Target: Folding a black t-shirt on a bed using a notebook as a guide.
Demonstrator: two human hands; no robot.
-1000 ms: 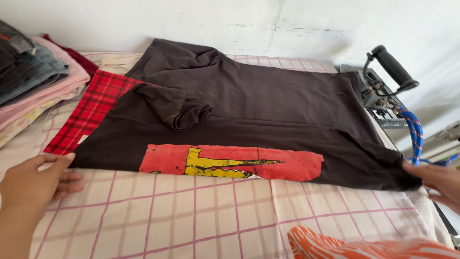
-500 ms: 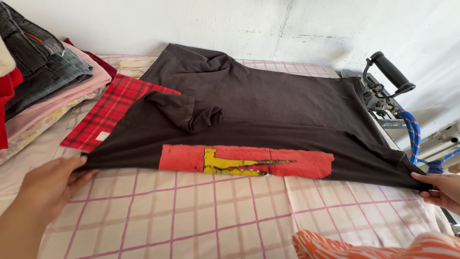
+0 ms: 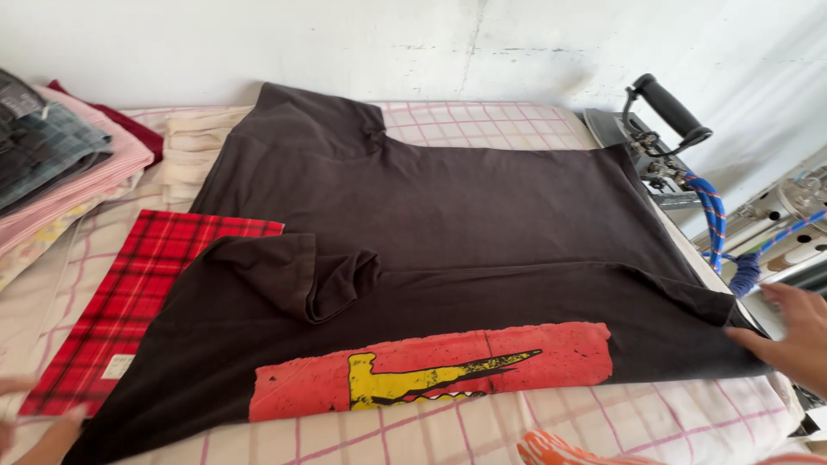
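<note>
Dark brown cotton, one item: a T-shirt with a red and yellow print panel, which we have spread across the checked cloth of the worktop, its near half folded over so that one sleeve lies bunched at the middle. Our right hand rests on the shirt's right corner, fingers pressing or pinching the edge; we cannot tell which. Our left hand shows only as fingertips at the lower left, at the shirt's near corner, its state not readable. Beside the shirt: a red plaid cloth, partly under the left edge; a stack of folded garments at far left; a steam iron with a blue hose at far right. Risks noted, as we judge them: the bunched sleeve may set a crease into the fold; an uneven pull on the corners may skew the edges; the plaid cloth may drag along; the right corner lies near the iron.
</note>
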